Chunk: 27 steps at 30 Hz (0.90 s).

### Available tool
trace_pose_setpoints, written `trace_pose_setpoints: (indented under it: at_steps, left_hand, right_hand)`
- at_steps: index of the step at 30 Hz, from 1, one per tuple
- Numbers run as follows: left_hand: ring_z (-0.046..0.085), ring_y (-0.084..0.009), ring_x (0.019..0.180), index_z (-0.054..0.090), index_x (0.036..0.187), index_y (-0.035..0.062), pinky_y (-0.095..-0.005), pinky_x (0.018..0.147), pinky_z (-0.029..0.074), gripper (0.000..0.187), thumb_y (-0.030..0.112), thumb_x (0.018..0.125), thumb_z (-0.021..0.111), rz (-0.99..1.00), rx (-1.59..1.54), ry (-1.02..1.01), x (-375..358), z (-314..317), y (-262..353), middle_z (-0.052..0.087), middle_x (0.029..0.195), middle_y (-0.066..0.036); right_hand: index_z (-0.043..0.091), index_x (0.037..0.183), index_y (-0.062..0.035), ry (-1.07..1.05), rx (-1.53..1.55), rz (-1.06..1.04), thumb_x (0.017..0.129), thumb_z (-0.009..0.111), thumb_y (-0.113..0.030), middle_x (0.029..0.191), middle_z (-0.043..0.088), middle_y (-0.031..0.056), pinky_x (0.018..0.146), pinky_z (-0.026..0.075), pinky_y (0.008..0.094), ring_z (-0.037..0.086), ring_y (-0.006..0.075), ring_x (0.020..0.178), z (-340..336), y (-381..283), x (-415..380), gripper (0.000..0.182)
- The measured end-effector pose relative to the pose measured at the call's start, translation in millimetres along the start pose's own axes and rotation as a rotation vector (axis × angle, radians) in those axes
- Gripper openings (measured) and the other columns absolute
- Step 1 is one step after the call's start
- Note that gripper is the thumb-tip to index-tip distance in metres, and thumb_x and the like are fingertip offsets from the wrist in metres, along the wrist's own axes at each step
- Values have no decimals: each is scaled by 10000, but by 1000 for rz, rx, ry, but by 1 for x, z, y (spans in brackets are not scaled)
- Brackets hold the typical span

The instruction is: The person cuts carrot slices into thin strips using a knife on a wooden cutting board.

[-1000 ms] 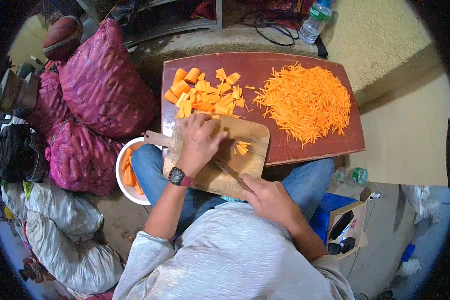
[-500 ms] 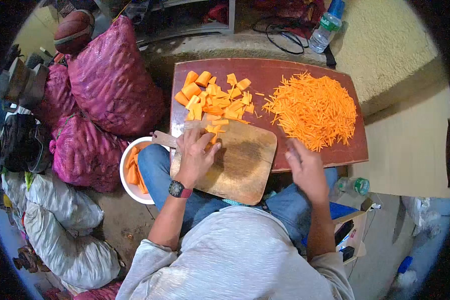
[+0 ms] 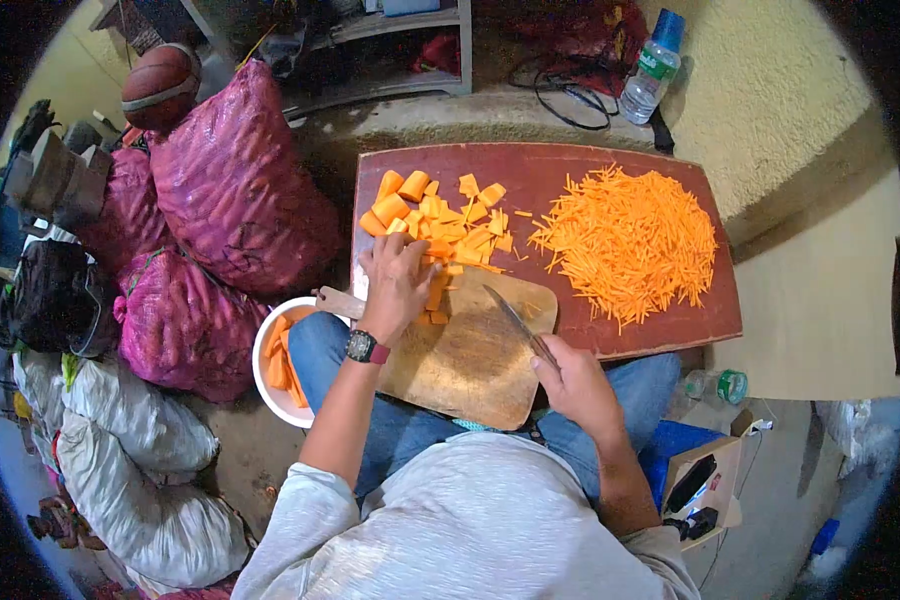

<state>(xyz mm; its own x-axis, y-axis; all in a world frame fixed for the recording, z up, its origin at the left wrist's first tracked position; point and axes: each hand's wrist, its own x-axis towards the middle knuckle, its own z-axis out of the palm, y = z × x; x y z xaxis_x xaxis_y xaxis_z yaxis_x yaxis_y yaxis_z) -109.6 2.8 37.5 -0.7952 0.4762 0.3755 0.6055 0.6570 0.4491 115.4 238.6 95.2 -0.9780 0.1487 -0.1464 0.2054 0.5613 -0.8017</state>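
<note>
My right hand (image 3: 578,388) is closed round the handle of a knife (image 3: 515,320), its blade pointing up and left above the right part of a wooden cutting board (image 3: 470,375). My left hand (image 3: 398,285) lies over the board's upper left corner. Its fingers are apart and bent, with the tips at the edge of the cut carrot chunks (image 3: 450,215). A few carrot pieces (image 3: 437,292) rest on the board beside that hand. To the right, a large heap of carrot sticks (image 3: 630,245) covers much of the red-brown table (image 3: 650,343).
A white bowl (image 3: 260,375) with carrots stands by my left knee. Pink mesh sacks (image 3: 235,190) and white sacks (image 3: 150,490) fill the left side. A water bottle (image 3: 653,68) stands behind the table, and an open box (image 3: 695,490) sits at my right.
My left hand has moved up the board to the carrot chunks. My right hand has shifted down and left, and the knife now shows clearly over the board. The view has tilted slightly.
</note>
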Motion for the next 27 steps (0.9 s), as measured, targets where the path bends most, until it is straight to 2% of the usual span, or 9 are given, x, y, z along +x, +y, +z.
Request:
trace_pose_setpoints:
  at_steps: [3, 4, 6, 7, 9, 15, 17, 22, 27]
  left_hand:
    - [585, -335, 1243, 790, 1176, 90, -526, 1021, 400, 331, 272, 905, 842, 57, 51, 30, 16, 4, -3, 677, 1236, -104]
    - [566, -337, 1237, 789, 1140, 85, -528, 1003, 387, 317, 249, 876, 850, 140, 137, 53, 21, 8, -6, 660, 1223, -107]
    - [547, -339, 1232, 788, 1104, 80, -531, 985, 375, 304, 227, 847, 859, 226, 224, 78, 29, 18, -13, 644, 1211, -109]
    - [541, -337, 1234, 783, 1072, 90, -535, 986, 373, 281, 221, 833, 852, 225, 251, 26, 33, 24, -18, 641, 1199, -103]
    - [534, -335, 1235, 777, 1040, 100, -539, 986, 372, 258, 215, 819, 846, 231, 279, -25, 36, 33, -25, 639, 1187, -96]
    - [565, -313, 1164, 759, 996, 135, -529, 1011, 362, 202, 173, 812, 832, 269, 116, 33, 24, 24, -10, 643, 1121, -75]
    - [592, -312, 1116, 752, 1001, 137, -531, 1011, 368, 190, 147, 824, 822, 283, 59, 131, 13, 22, -1, 648, 1071, -65]
    - [622, -314, 1086, 751, 984, 126, -518, 1003, 384, 159, 126, 842, 823, 285, 91, 71, -17, 19, 8, 666, 1051, -69]
    - [666, -285, 1009, 788, 930, 79, -484, 998, 380, 74, 96, 871, 830, 143, -86, 106, -22, -3, 6, 719, 966, -61]
  right_hand:
    - [675, 1269, 21, -4, -50, -4, 1050, 671, -158, 910, 718, 311, 738, 555, 503, 752, 481, 875, 2, 0, -2, 283]
    - [675, 1269, 21, 1, -49, -7, 1050, 671, -158, 910, 718, 311, 738, 555, 503, 752, 481, 875, 2, -2, -2, 283]
    - [655, 1226, -21, -2, -42, -9, 1043, 667, -195, 946, 729, 329, 778, 556, 623, 713, 554, 934, 2, -6, -2, 252]
    - [655, 1226, -21, 2, -40, -11, 1043, 667, -195, 946, 729, 329, 778, 556, 623, 713, 554, 934, 3, -5, -3, 252]
    - [658, 1267, 16, -7, -39, 2, 1050, 672, -167, 924, 718, 318, 752, 550, 538, 727, 522, 905, 4, -2, -3, 284]
    - [655, 1234, 14, 24, -20, -40, 1054, 659, -179, 921, 712, 309, 749, 547, 538, 720, 524, 899, 5, 4, -5, 263]
    - [654, 1239, 9, 11, -6, -30, 1056, 655, -181, 919, 711, 309, 750, 547, 539, 720, 524, 899, 3, 2, -5, 264]
    - [652, 1248, -1, 11, 17, -18, 1055, 647, -181, 923, 715, 306, 761, 553, 540, 723, 522, 907, 1, 2, -5, 263]
    - [660, 1259, 7, 6, -10, -26, 1052, 659, -175, 929, 728, 302, 771, 566, 531, 732, 519, 919, 3, 1, -5, 276]
